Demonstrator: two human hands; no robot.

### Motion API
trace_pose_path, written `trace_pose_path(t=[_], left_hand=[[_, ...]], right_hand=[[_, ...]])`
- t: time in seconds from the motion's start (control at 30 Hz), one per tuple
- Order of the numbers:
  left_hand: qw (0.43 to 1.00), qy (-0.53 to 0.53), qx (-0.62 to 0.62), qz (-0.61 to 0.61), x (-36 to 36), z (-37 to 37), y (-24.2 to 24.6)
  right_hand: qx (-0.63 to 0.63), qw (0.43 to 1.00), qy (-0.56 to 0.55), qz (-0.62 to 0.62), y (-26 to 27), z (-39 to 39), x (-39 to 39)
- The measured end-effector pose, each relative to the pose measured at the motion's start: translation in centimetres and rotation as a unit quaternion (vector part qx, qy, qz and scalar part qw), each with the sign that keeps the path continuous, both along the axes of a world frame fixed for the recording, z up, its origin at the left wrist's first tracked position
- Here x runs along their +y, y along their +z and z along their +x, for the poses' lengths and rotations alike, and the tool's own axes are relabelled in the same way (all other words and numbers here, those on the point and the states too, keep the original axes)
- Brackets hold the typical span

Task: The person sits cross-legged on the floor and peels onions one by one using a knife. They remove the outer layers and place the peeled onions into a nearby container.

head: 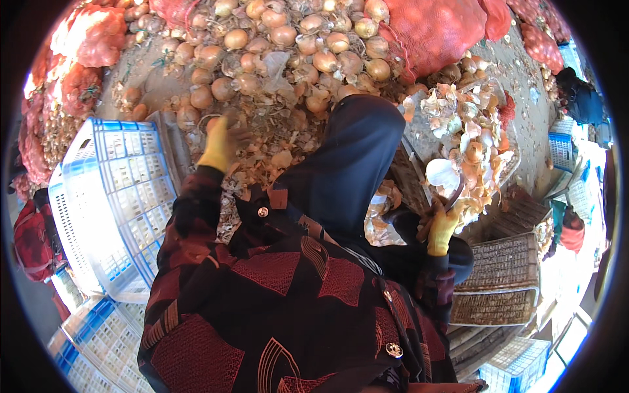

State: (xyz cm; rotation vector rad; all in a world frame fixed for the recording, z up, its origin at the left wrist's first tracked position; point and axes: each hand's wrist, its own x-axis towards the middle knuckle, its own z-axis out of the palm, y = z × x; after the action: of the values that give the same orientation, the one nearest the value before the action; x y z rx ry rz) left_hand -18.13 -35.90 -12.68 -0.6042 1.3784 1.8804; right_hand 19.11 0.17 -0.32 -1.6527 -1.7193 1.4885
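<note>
My left hand (223, 141), in a yellow glove or cuff with dark fingers, reaches to the near edge of a heap of brown onions (285, 37). Its fingers are blurred, and I cannot tell if they hold an onion. On the other side, my right hand (439, 228), also in yellow, grips a dark curved tool (456, 190), probably a knife. Just beyond it lies a tub (516, 152) full of dry onion skins (474, 130), with a pale rounded piece (442, 173) near the tool. Loose skins (275, 147) cover the ground between my left hand and my knee.
White and blue plastic crates (132, 152) stand close on my left, beside a wooden board (169, 142). Red mesh sacks of onions (435, 29) lie beyond the heap, others (88, 37) at far left. Brown, dirty crates (499, 265) sit at right. Another person (582, 98) is at far right.
</note>
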Motion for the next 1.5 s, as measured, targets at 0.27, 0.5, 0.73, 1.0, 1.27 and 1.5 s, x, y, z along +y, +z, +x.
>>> trace_pose_path(t=[0.27,0.5,0.73,1.0,1.27,1.5], left_hand=[[0.855,-0.371,0.225,-0.283,14.5,1.4,-5.8],[0.664,-0.449,0.429,-0.416,20.3,-0.3,-8.2],[0.511,-0.482,0.602,-0.379,22.9,-0.5,-12.0],[0.487,-0.55,0.574,-0.362,13.8,2.6,-12.9],[0.655,-0.464,0.417,-0.426,9.4,2.6,-11.8],[0.758,-0.4,0.198,-0.475,18.0,1.0,-13.3]], right_hand=[[-0.045,0.996,0.05,-0.055,-1.8,4.9,-3.0],[-0.073,0.994,-0.003,-0.078,-2.4,4.7,-2.5],[-0.101,0.99,0.0,-0.101,-1.3,2.9,-2.5],[-0.14,0.985,0.024,-0.101,-1.6,2.7,-1.9],[-0.152,0.983,0.035,-0.095,-2.0,3.4,-2.1],[-0.105,0.994,0.007,-0.025,-1.4,2.6,-2.9]])
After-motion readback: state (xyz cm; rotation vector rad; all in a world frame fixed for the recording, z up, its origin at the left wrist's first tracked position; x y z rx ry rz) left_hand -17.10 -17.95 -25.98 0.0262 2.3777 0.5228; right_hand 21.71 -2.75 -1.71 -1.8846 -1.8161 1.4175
